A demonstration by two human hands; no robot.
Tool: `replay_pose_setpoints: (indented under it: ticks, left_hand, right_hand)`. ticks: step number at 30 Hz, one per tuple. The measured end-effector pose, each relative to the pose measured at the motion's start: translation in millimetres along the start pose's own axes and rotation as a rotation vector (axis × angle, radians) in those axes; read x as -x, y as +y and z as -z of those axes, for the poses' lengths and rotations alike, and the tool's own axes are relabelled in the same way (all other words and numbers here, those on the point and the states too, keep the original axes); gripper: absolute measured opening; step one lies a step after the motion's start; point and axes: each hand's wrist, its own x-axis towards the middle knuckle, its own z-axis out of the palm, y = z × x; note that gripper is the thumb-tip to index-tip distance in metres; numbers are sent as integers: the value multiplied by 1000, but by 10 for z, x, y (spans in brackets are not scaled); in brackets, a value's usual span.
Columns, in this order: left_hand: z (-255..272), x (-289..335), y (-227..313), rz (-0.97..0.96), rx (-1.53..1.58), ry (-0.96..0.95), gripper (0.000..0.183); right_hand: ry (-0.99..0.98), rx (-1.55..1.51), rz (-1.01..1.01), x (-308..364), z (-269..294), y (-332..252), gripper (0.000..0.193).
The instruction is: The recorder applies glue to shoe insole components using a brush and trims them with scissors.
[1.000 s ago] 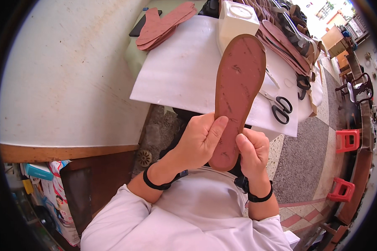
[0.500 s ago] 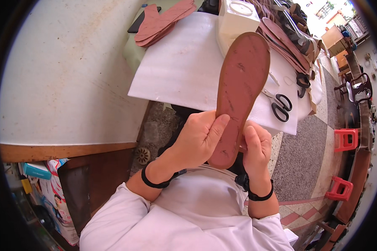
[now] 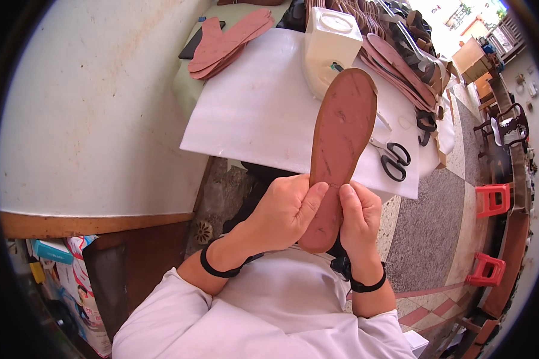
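Note:
A reddish-brown shoe insole [image 3: 343, 131] with a tan edge stands tilted up in front of me, its wide end away from me. My left hand [image 3: 290, 203] grips its left side, thumb lying on the face and fingers curled behind. Opposite it, my right hand [image 3: 360, 218] pinches the right edge near the narrow waist, thumb on top. The fingers behind the insole are hidden. Just right of the insole, black-handled scissors [image 3: 395, 160] lie on the white sheet-covered table [image 3: 245, 119]; the insole partly hides their blades.
Beyond the insole stands a whitish plastic container [image 3: 329, 42]. Stacked insole-shaped pieces [image 3: 230, 45] lie at the far left, more insoles [image 3: 398, 72] and straps at the far right. A pale panel [image 3: 96, 107] fills the left side. Red stools [image 3: 492, 200] stand on the right-hand floor.
The insole has come slightly lower in the view. My right thumb has shifted onto its face, where before the right hand held the edge lower down. The whole view has shifted a little.

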Motion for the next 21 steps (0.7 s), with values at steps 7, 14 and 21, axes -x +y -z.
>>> replay_pose_setpoints:
  ticks: [7, 14, 21]
  left_hand:
    - [-104, -45, 76, -97, 23, 41, 29]
    - [-120, -21, 112, -94, 74, -25, 29]
    - [-72, -2, 57, -8, 140, 35, 30]
  right_hand:
    - [65, -45, 46, -43, 60, 65, 31]
    - [128, -50, 73, -122, 128, 111, 32]
    - [114, -108, 152, -152, 112, 67, 26]
